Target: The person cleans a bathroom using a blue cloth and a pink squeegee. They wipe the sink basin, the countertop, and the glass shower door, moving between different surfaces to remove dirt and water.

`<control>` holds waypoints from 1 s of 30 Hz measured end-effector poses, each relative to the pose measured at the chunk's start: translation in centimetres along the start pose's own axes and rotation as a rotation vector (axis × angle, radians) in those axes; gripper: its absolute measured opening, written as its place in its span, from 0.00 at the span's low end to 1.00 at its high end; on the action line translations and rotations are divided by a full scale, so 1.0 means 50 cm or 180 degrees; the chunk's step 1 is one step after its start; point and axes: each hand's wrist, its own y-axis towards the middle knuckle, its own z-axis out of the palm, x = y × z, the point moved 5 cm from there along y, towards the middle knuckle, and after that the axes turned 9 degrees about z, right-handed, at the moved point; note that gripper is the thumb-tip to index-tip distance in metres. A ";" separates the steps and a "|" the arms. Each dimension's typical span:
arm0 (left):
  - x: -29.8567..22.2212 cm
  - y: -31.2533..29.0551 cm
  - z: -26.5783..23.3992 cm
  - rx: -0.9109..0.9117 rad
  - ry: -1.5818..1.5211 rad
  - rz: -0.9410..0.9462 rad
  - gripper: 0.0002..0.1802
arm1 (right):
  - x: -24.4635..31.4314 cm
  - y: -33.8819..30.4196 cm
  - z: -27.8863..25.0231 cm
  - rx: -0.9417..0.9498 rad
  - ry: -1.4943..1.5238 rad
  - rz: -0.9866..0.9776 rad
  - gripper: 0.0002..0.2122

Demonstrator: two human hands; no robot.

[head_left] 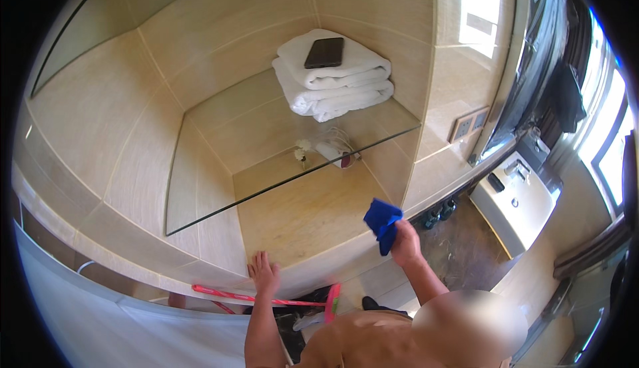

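My right hand (406, 243) grips a folded blue cloth (383, 220), held up in front of the niche's right edge. The cloth hangs apart from the stone ledge (313, 225). My left hand (264, 275) lies flat with fingers stretched on the front left part of that ledge and holds nothing. Above the ledge runs a glass shelf (246, 125). A stack of folded white towels (333, 92) sits on it, with a dark phone (324, 53) on top. Under the glass are a small white flower (301, 150) and a white corded item (329, 152), its kind unclear.
A red-handled tool with a pink and green head (333, 301) leans below the ledge near my left forearm. To the right stand a white washbasin (516, 201) and dark bottles (432, 216). A wall socket (469, 125) sits beside the niche. A pale curved panel (133, 308) fills the lower left.
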 end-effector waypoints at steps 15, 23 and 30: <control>0.008 0.007 0.029 -0.0341 0.0105 0.0089 0.37 | 0.201 -0.006 0.505 -0.0107 -0.5633 -0.4800 0.27; 0.008 -0.003 0.025 -0.0319 0.0032 0.0010 0.37 | -0.051 -0.067 0.749 0.1492 -0.5634 -0.5418 0.21; -0.004 -0.007 0.006 -0.0237 0.0012 -0.0121 0.38 | -0.246 -0.097 0.913 0.2000 -0.5469 -0.5371 0.19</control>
